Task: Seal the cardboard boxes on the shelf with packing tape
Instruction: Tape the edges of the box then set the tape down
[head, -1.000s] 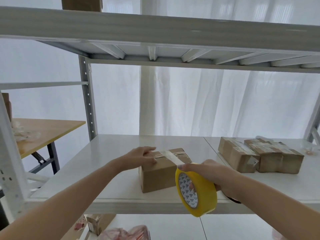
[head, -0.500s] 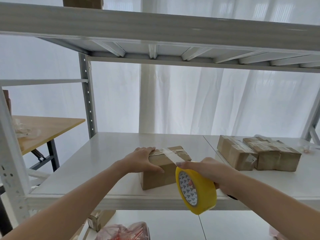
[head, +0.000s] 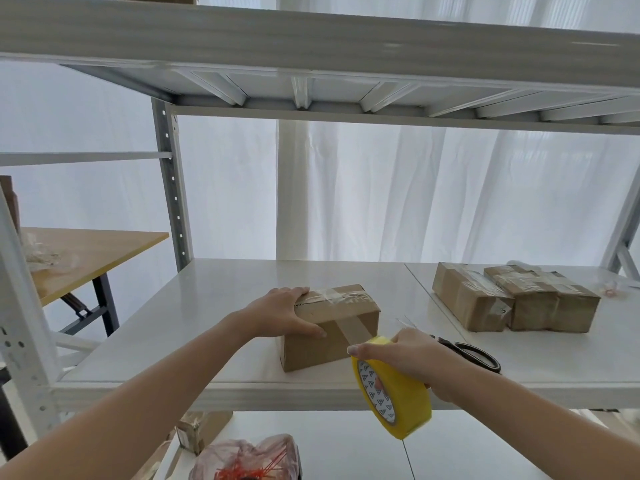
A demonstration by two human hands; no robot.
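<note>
A small cardboard box (head: 349, 308) stands on the white shelf (head: 207, 306) near its front edge. My left hand (head: 282, 315) grips the box's left top corner, fingers on top and thumb down its front face. My right hand (head: 405, 355) holds a yellow roll of packing tape (head: 394, 393) below and right of the box. A clear strip of tape (head: 353, 329) runs from the roll up over the box's front face and across its top.
Black-handled scissors (head: 474, 355) lie on the shelf right behind my right hand. Two taped cardboard boxes (head: 512, 303) sit at the back right. A wooden table (head: 86, 254) stands to the left. A small box (head: 197, 431) and a plastic bag (head: 249, 459) lie on the lower shelf.
My right hand pulled the roll down and to the right, laying the tape down the box's front face. My left hand slid from the box's top to grip its left corner.
</note>
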